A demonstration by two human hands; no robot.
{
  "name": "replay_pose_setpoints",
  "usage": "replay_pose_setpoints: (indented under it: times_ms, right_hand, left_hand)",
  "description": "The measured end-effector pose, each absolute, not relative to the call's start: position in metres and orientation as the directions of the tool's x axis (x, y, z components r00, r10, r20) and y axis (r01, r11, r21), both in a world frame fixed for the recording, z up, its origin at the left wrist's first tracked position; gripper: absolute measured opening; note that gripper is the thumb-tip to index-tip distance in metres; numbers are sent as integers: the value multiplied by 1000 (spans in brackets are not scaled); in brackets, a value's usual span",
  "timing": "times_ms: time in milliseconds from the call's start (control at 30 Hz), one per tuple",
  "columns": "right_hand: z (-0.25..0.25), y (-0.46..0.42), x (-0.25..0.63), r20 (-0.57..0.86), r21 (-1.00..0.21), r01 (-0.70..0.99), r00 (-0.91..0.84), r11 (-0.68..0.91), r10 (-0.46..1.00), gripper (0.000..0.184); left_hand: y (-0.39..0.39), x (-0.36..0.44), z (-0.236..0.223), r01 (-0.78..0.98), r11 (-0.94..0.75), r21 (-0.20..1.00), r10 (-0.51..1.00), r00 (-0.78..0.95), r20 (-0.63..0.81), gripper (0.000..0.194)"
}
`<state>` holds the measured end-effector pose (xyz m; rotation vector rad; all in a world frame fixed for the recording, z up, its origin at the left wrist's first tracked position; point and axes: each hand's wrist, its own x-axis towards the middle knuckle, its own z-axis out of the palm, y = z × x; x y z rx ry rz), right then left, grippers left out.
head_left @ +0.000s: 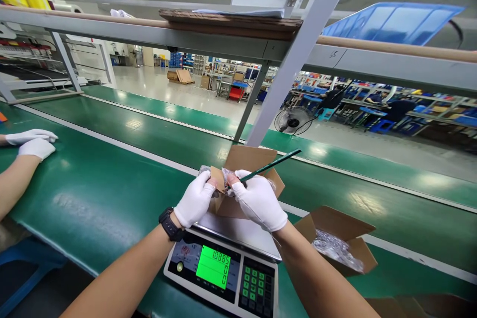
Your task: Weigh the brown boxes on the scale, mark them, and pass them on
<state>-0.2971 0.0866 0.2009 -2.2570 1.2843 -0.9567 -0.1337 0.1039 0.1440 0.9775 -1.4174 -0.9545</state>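
Observation:
My left hand (196,201) in a white glove pinches a flap of a small open cardboard box (250,159) that stands on a weighing scale (223,266). A clear plastic bag (225,175) shows at the box's mouth between my fingers. My right hand (259,201), also gloved, holds a dark green pencil (278,161) that points up to the right, and its fingertips touch the same flap. The scale's green display (213,267) is lit.
A second open cardboard box (341,238) with a plastic bag of small metal parts lies right of the scale. A co-worker's gloved hands (33,143) rest on the green conveyor belt (97,179) at the left. A grey slanted frame post (298,54) rises behind the box.

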Motion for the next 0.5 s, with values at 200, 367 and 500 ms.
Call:
replay_pose_setpoints:
  times_ms: [200, 367, 500]
  right_hand:
    - [202, 88, -296, 373, -596, -630, 333, -499, -866, 39]
    - [199, 86, -299, 443, -629, -598, 249, -496, -861, 40]
    - [188, 110, -306, 521, -822, -286, -28, -493, -853, 34]
  left_hand:
    - [104, -136, 142, -59, 337, 940, -941, -33, 336, 35]
    - [107, -131, 144, -62, 352, 934, -936, -27, 351, 35]
    - [104, -134, 143, 41, 342, 939, -935, -85, 344, 57]
